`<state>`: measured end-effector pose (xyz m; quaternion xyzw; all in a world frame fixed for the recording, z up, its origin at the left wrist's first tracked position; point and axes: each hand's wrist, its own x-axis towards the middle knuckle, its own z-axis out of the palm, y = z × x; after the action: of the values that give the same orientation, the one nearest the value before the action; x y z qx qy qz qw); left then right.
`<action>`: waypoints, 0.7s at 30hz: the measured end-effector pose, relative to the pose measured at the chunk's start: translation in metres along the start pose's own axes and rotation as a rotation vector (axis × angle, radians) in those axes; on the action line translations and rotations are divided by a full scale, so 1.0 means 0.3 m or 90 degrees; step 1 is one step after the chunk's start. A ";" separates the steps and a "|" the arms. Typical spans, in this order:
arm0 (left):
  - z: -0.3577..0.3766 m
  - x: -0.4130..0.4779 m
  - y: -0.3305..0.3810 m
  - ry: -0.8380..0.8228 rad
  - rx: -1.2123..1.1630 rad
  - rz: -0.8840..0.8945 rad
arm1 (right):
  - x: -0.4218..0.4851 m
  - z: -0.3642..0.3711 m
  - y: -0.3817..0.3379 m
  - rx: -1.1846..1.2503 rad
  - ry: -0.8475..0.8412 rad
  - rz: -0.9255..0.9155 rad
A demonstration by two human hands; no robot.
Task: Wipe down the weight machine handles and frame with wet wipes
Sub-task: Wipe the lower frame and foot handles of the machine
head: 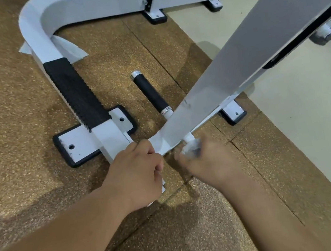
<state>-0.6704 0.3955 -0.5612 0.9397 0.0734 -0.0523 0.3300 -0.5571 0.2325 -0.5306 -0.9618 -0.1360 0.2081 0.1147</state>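
Head view: left hand [137,169] clamps stiff white frame bar [110,139]; right hand [207,161], blurred, bunches soft wipe [189,148] by near handle stub [188,138]. Wipe prob. light, limp, so keep it wadded.

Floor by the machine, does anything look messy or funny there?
A white sheet sticks out flat from under the curved white frame, like stray paper. The brown floor nearby shows darker, damp-looking patches.

A crumpled white wet wipe [190,149] touches a short peg [188,137] on the frame [222,67], opposite the black handle [151,93].
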 end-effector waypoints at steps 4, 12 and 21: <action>-0.003 0.000 0.002 -0.003 0.000 -0.008 | 0.057 0.076 -0.030 -0.122 0.052 0.095; -0.014 0.013 0.009 0.000 0.003 -0.018 | 0.235 -0.034 0.079 0.320 -0.604 0.194; -0.012 0.024 0.020 -0.009 0.027 -0.010 | 0.137 0.018 0.044 0.122 -0.118 0.125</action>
<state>-0.6620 0.3939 -0.5560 0.9453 0.0775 -0.0635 0.3103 -0.5207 0.2336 -0.5542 -0.9318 -0.0307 0.3183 0.1720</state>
